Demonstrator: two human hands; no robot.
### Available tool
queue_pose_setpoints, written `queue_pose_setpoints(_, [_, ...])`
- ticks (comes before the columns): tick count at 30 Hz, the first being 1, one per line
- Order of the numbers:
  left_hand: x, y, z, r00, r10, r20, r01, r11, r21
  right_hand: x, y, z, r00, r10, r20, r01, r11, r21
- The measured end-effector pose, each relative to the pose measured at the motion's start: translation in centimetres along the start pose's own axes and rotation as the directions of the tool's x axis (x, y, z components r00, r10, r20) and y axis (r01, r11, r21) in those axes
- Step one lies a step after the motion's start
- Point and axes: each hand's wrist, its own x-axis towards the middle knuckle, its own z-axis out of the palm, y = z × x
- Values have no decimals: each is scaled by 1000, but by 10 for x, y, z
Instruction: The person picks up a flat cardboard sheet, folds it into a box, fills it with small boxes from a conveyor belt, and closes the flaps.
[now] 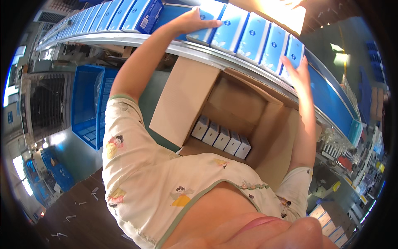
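Boxes [253, 36] held between left hand [191, 21], right hand [300, 74], along conveyor edge [199, 53]; carton [184, 97] open below, room inside.

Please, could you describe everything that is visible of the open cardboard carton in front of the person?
The carton is plain brown, apparently corrugated cardboard, open at the top, between the person's shirt and the conveyor. A broad flap spreads outward on its left. Inside, five white-faced boxes stand in a row. The shirt hides part of its near side. Neither the left hand nor the right hand touches it; whether the right forearm does, I cannot tell.
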Motion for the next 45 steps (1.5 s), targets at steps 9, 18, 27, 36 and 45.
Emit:
queue_pose_setpoints(9, [-20, 42, 32, 984, 144, -101, -174, 878, -445, -30, -19, -35, 974, 61, -219, 29, 922, 385])
queue_pose_setpoints(18, [-210, 100, 74, 986, 83, -142, -107, 980, -169, -249, -11, -72, 949, 144, -280, -68, 962, 263])
queue_pose_setpoints(27, [-210, -44, 286, 568, -571, 593, 142, 777, 613, -275, 124, 109, 429, 782, 452, -296, 594, -748])
queue_pose_setpoints(36, [-154, -73, 329, 445, -306, 841, 38, 945, 324, -251, 212, 185, 369, 369, 853, -445, 876, -186])
queue_pose_setpoints(45, [-118, 31, 47, 923, 311, 227, -182, 872, -455, -191, 160, 61, 694, 279, 664, -435, 897, 77])
